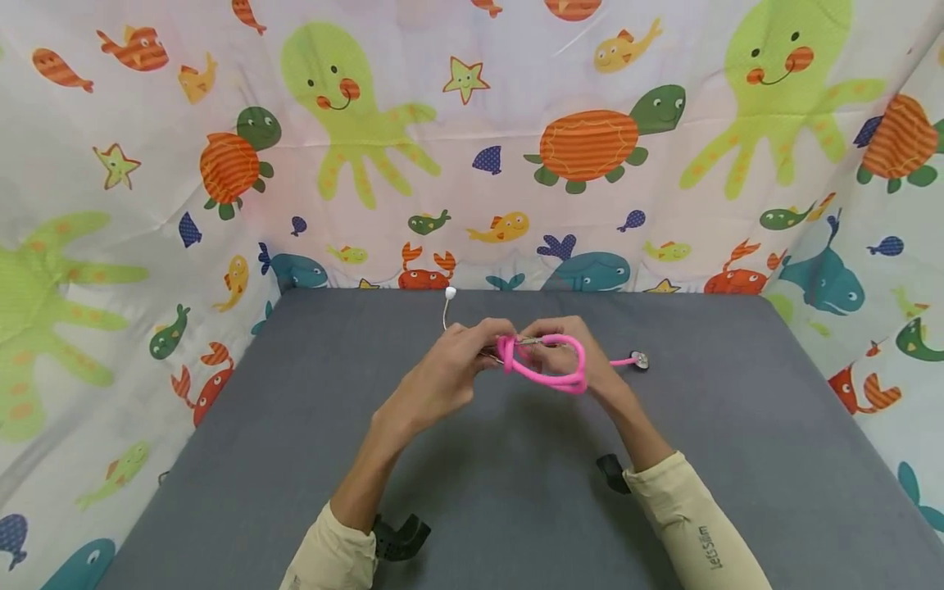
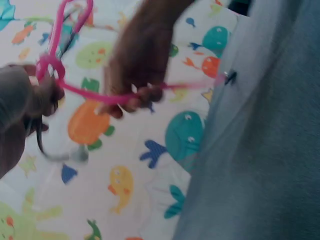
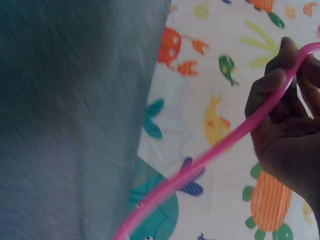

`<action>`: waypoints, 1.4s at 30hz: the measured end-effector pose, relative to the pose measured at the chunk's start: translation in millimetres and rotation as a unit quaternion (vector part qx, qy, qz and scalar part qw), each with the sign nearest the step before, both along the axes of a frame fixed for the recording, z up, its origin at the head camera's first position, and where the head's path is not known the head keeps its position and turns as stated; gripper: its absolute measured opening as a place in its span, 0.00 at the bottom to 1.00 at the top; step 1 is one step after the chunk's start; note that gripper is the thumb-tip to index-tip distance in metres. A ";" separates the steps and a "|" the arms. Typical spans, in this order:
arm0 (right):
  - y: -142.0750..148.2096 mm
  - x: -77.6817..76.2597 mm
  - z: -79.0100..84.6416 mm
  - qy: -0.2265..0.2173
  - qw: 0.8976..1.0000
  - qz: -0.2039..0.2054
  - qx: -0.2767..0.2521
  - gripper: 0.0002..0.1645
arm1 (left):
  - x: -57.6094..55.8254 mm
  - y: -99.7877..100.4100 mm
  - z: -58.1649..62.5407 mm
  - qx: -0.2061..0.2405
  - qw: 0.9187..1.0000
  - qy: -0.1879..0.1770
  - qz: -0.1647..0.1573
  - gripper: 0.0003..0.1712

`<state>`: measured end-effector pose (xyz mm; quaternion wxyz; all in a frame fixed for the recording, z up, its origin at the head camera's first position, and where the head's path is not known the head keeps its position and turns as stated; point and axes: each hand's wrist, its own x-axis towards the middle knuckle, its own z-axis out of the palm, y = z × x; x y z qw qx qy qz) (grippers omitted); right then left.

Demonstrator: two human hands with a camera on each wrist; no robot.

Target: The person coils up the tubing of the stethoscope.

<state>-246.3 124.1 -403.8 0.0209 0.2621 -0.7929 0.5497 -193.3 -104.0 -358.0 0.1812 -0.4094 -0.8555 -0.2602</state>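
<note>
The left hand grips a looped pink stethoscope; the right hand, fingers curled, pinches its tubing.

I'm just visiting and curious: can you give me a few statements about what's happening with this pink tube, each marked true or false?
1. The left hand and right hand both hold the pink tube. True.
2. The tube is stretched completely straight. False: it bends into a loop by the hands.
3. In the head view, a metal end piece shows to the right of both hands. True.
4. The person wears black sleeves. False: the sleeves are cream.
5. In the head view, a white tip shows beyond the left hand. True.
</note>
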 end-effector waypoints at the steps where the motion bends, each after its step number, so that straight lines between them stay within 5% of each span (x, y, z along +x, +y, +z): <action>1: -1.4 2.9 -3.4 0.005 1.000 -0.005 0.002 0.07 | 0.1 1.7 2.1 0.006 1.000 0.004 0.009 0.27; 7: -11.9 27.8 -4.3 0.081 0.992 -0.080 0.051 0.05 | -1.9 5.9 5.4 0.050 0.993 0.016 0.108 0.23; 15: -36.1 57.5 1.6 0.194 0.968 -0.106 0.118 0.08 | -1.4 14.6 -3.8 0.089 0.973 -0.003 0.212 0.23; 21: -36.3 66.7 16.7 0.221 0.955 -0.086 0.180 0.06 | -1.5 17.9 -6.0 0.027 0.963 0.029 0.267 0.23; 24: -34.3 73.2 28.1 0.251 0.937 -0.051 0.236 0.11 | -1.4 17.1 -8.6 -0.023 0.954 0.058 0.292 0.22; 29: -26.8 78.2 51.2 0.338 0.892 -0.059 0.295 0.15 | 3.8 18.0 -8.2 -0.084 0.947 0.099 0.295 0.18; 33: -22.5 74.0 66.7 0.381 0.869 -0.075 0.306 0.14 | 9.7 20.2 -8.0 -0.123 0.944 0.124 0.279 0.14; 37: -18.6 65.5 72.7 0.380 0.873 -0.076 0.296 0.18 | 12.5 22.1 -8.2 -0.140 0.948 0.122 0.258 0.14; 42: -11.9 52.4 75.7 0.358 0.893 -0.059 0.267 0.21 | 16.0 22.3 -5.5 -0.162 0.954 0.104 0.231 0.19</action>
